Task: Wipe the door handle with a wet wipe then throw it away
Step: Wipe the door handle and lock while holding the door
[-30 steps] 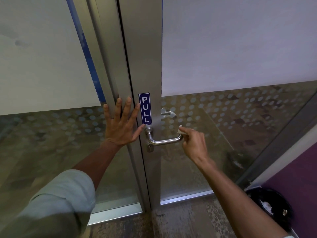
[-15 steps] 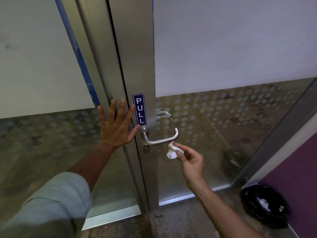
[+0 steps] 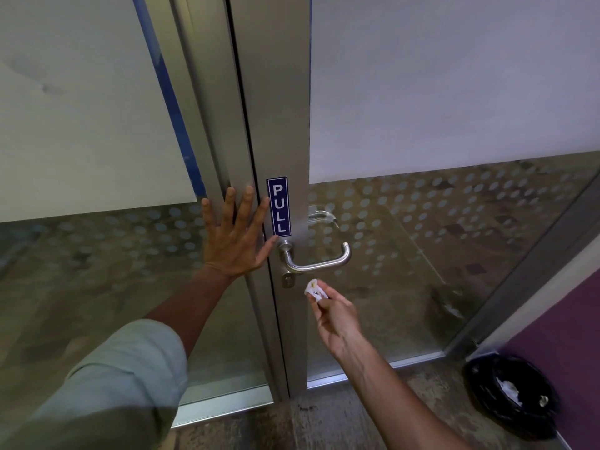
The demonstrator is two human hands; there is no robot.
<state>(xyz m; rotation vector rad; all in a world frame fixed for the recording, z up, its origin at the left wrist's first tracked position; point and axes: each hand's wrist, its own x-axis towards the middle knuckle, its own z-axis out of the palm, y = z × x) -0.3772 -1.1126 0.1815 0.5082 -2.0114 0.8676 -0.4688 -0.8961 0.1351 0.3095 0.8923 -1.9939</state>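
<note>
A brushed-metal lever door handle [image 3: 319,263] sticks out from the grey door frame, just under a blue PULL sign [image 3: 278,206]. My left hand [image 3: 234,237] lies flat with spread fingers on the frame, left of the sign. My right hand [image 3: 336,315] pinches a small crumpled white wet wipe [image 3: 314,290] a little below the handle, near the keyhole, not touching the lever. A black-lined waste bin [image 3: 511,396] stands on the floor at the lower right, with some white scraps inside.
Frosted and dotted glass panels [image 3: 454,228] flank the frame. A purple wall [image 3: 571,323] rises behind the bin at the right. Worn floor [image 3: 331,423] runs along the door's foot.
My right hand has come off the end of the lever with the wipe and dropped below the handle, then shifted slightly left. My left hand stays pressed on the frame.
</note>
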